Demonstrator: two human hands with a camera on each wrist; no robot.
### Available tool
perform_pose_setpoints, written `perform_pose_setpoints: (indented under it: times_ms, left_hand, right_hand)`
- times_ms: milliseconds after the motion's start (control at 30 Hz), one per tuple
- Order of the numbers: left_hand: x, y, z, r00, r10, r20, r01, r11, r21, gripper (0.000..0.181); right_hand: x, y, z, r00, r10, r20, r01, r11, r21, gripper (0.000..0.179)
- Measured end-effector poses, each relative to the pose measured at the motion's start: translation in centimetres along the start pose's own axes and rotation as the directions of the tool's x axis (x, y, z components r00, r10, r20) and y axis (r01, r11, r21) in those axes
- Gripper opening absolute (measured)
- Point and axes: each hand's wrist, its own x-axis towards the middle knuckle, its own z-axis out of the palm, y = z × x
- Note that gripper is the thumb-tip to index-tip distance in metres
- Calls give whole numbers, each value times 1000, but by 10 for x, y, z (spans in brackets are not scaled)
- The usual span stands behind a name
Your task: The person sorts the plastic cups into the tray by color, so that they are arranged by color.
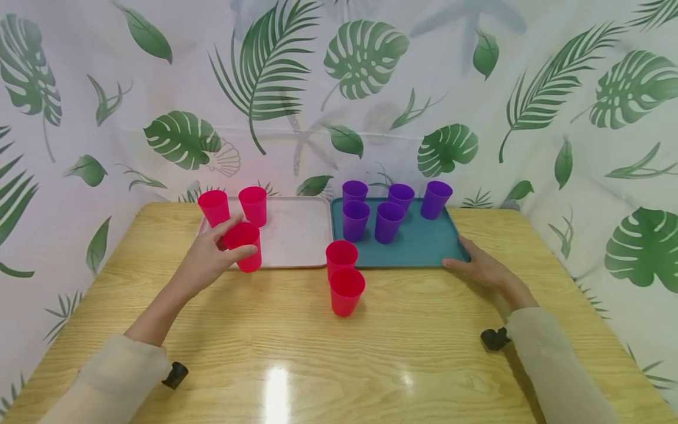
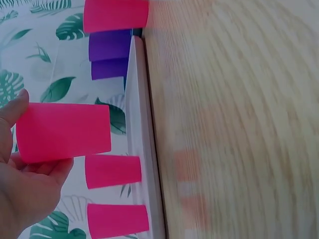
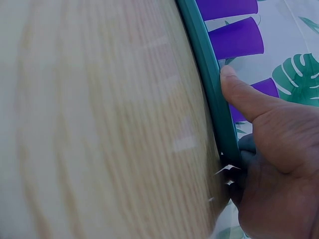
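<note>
My left hand holds a bright pinkish-red cup by its sides, thumb on one side and fingers on the other. The cup is raised over the front of the white tray, near its left end. Two matching cups stand behind it on that tray, a left one and a right one. At the front right corner of the teal tray, my right hand grips the edge, its thumb along the front rim and fingers round the side. Several purple cups stand on the teal tray.
Two more red cups, a nearer one and one behind it, stand on the wooden table before the trays' junction. The trays lie side by side. A leaf-patterned cloth hangs behind and beside the table.
</note>
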Motion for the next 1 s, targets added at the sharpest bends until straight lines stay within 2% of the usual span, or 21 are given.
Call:
perform_pose_setpoints:
  times_ms: [167, 500, 867, 1000]
  left_hand:
    - [5, -7, -9, 999, -28, -35, 28, 999, 15, 87]
    - [15, -21, -20, 994, -50, -92, 50, 999, -9, 85]
    - [28, -33, -22, 982, -135, -130, 137, 991, 8, 86]
    - [34, -37, -19, 983, -130, -129, 134, 991, 21, 85]
  right_hand:
    - [0, 0, -1, 1000, -4, -1, 4, 1000, -3, 103]
    - [1, 0, 0, 1000, -5, 0, 5, 1000, 21, 105]
    - [1, 0, 0, 1000, -4, -2, 4, 1000, 24, 105]
    - [1, 0, 0, 1000, -4, -3, 4, 1000, 23, 105]
